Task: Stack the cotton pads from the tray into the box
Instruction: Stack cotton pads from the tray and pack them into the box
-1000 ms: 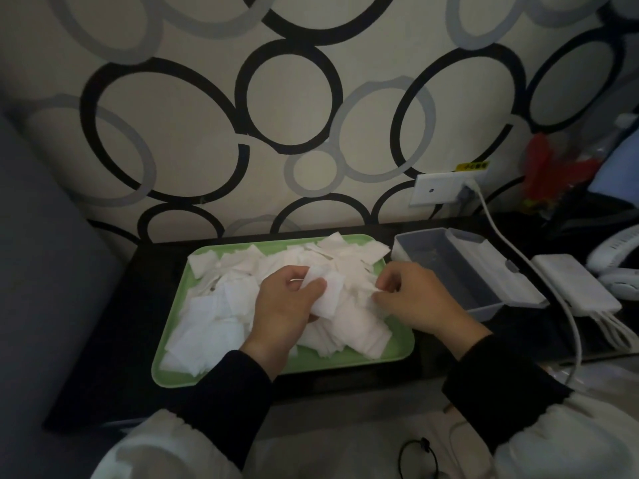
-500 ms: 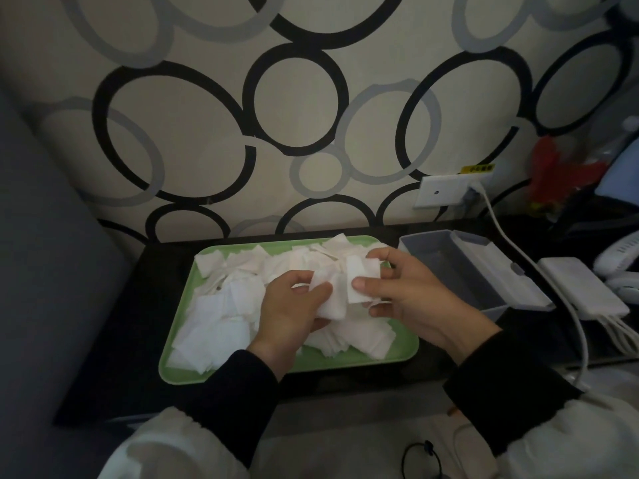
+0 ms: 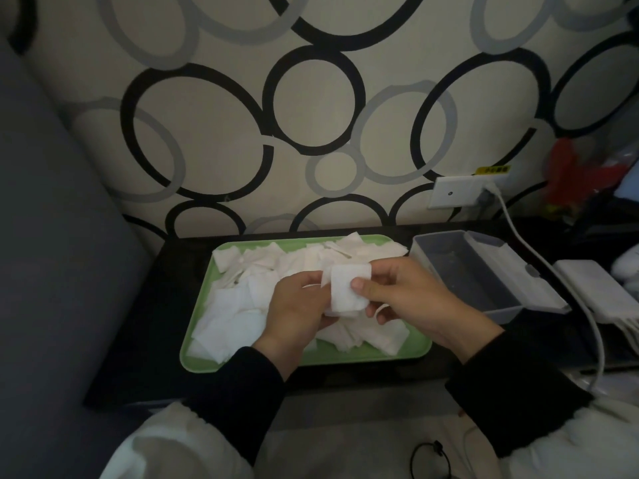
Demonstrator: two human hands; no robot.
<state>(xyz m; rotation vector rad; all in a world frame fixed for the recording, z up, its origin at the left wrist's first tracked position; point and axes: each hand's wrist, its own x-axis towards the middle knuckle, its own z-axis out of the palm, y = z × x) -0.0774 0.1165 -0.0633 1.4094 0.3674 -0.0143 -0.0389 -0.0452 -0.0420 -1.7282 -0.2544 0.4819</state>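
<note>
Cotton pads (image 3: 347,292) — small stack pinched by both hands, left hand (image 3: 294,312) curled behind, right hand (image 3: 415,299) thumb on top, above the tray (image 3: 311,361); I'd square edges first, then lay it flat in the box (image 3: 466,274) — empty, just right.

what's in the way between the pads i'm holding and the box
Nothing visible. The left hand and right hand hold the pads above the tray; the box stands just right of it, open, its lid swung off to the right, inside apparently empty.
</note>
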